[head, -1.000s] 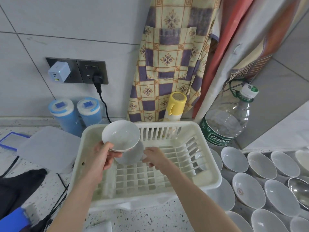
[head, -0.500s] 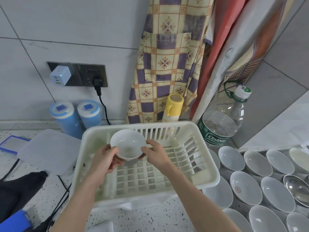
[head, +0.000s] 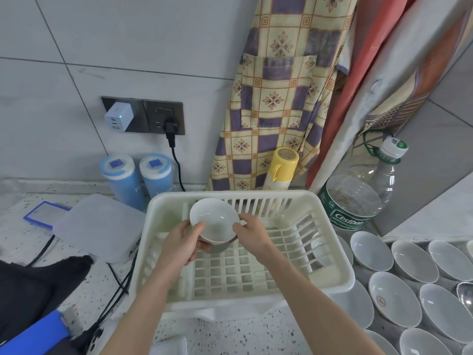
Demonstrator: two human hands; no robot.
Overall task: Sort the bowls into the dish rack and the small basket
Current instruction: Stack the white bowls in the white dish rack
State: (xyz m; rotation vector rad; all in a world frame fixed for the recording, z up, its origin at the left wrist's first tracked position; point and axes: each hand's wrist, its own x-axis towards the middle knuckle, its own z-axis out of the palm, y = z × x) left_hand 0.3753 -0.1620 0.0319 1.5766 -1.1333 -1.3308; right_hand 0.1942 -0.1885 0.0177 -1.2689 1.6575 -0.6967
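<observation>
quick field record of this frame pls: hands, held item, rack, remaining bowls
left hand: grips the white bowl's left side
right hand: holds the bowl's right rim
white bowl: tilted, over the rack's rear left part
dish rack: cream plastic; a second, darker dish shows under the bowl
other bowls: many, right of the rack
small basket: not identifiable

We saw both hands at the centre of the frame holding a small white ceramic bowl (head: 213, 220) above the slatted floor of a cream plastic dish rack (head: 330, 254). The left hand (head: 180, 245) gripped its near-left rim, thumb inside; the right hand (head: 252, 233) pinched its right edge. Rows of shallow white bowls (head: 395, 298) lay at lower right. A clear water bottle (head: 358, 196) stood behind them, and two blue canisters (head: 139, 179) stood against the wall at centre left.
</observation>
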